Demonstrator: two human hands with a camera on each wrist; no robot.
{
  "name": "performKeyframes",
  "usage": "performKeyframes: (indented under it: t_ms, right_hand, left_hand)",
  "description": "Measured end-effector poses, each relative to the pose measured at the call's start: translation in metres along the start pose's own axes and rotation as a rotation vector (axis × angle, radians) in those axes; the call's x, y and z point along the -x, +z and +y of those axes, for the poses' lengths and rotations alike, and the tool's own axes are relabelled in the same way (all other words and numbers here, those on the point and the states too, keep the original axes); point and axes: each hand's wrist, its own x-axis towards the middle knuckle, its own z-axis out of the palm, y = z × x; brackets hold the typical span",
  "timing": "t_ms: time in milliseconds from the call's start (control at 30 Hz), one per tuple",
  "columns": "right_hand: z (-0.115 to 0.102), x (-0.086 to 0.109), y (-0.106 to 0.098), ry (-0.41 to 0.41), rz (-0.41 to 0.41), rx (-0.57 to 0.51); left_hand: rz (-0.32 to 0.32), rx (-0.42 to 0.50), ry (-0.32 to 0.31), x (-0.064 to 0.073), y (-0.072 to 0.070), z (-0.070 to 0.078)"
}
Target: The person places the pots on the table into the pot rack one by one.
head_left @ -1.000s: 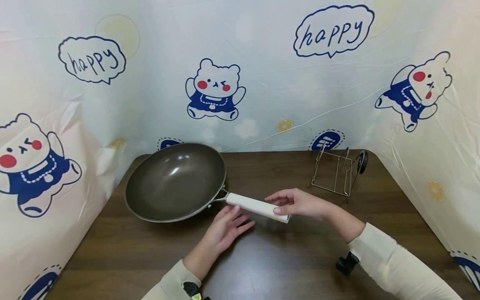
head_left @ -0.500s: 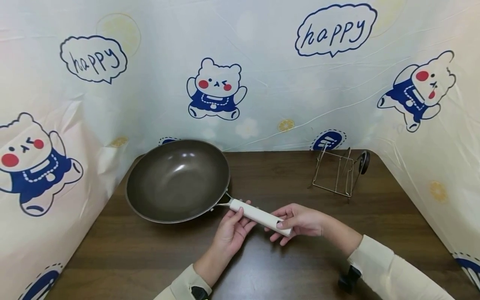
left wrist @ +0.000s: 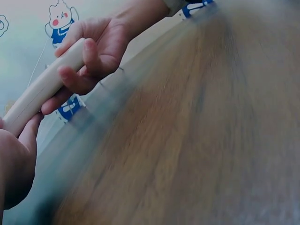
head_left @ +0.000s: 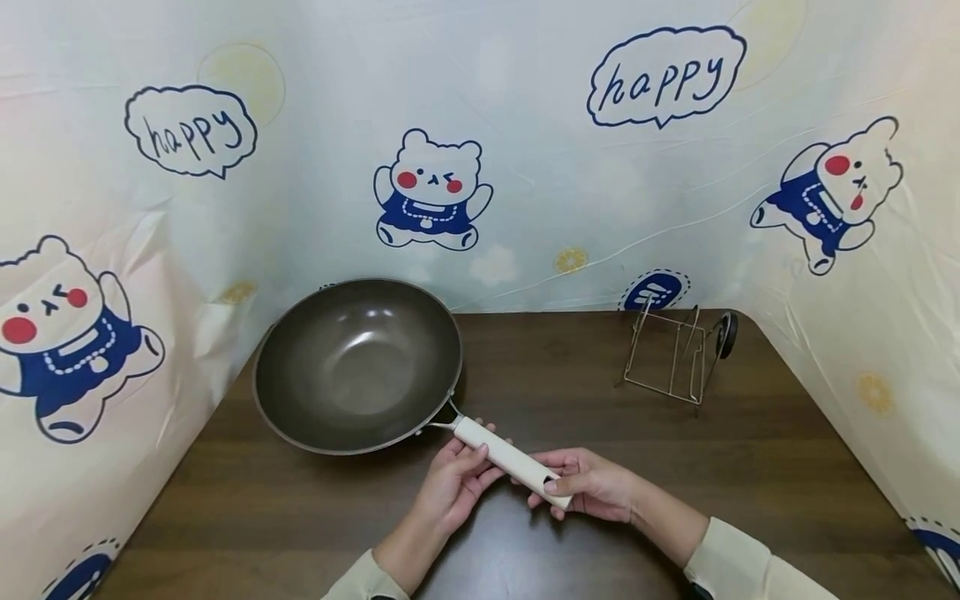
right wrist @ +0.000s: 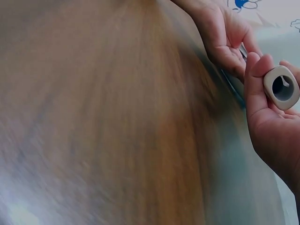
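Observation:
A deep frying pan (head_left: 360,367) with a dark brown inside and a cream handle (head_left: 510,460) is at the left of the head view, its bowl tipped toward the camera. My left hand (head_left: 453,487) grips the handle near the bowl, thumb on top and fingers beneath. At the handle's far end my right hand (head_left: 592,485) holds it with the thumb over the hanging hole and fingers curled under. The right wrist view shows the hollow handle end (right wrist: 282,88) between the right thumb and fingers. In the left wrist view the handle (left wrist: 47,86) spans both hands.
A thin wire rack (head_left: 670,354) with a round black part (head_left: 726,335) stands at the back right of the brown wooden table (head_left: 300,533). A pale curtain (head_left: 540,183) printed with bears and the word "happy" encloses the table's back and sides.
The handle end has swung down toward me. My left hand, loose below the handle a second ago, has taken hold of it, and my right fingers have curled under its end.

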Motion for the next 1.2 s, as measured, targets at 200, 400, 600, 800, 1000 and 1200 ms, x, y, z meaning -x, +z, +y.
performKeyframes:
  t_ms: [200, 400, 600, 800, 1000, 1200]
  right_hand:
    - [0.010, 0.003, 0.008, -0.040, 0.015, -0.016]
    - [0.015, 0.005, 0.016, -0.079, 0.023, -0.024]
    - [0.018, 0.004, 0.025, -0.120, 0.049, -0.024]
    - [0.022, 0.001, 0.033, -0.172, 0.071, -0.025]
    - [0.032, -0.001, 0.034, -0.211, 0.074, 0.001]
    - [0.038, -0.004, 0.032, -0.296, 0.001, 0.040]
  left_hand:
    - [-0.062, -0.043, -0.001, 0.004, -0.003, 0.004]
    - [-0.146, -0.077, 0.004, 0.006, 0.001, 0.011]
    - [-0.251, -0.122, 0.058, 0.006, 0.005, 0.019]
    - [-0.309, -0.184, 0.113, 0.004, 0.007, 0.023]
    - [-0.296, -0.237, 0.135, 0.003, 0.009, 0.025]
    - [-0.282, -0.345, 0.176, 0.004, 0.013, 0.028]
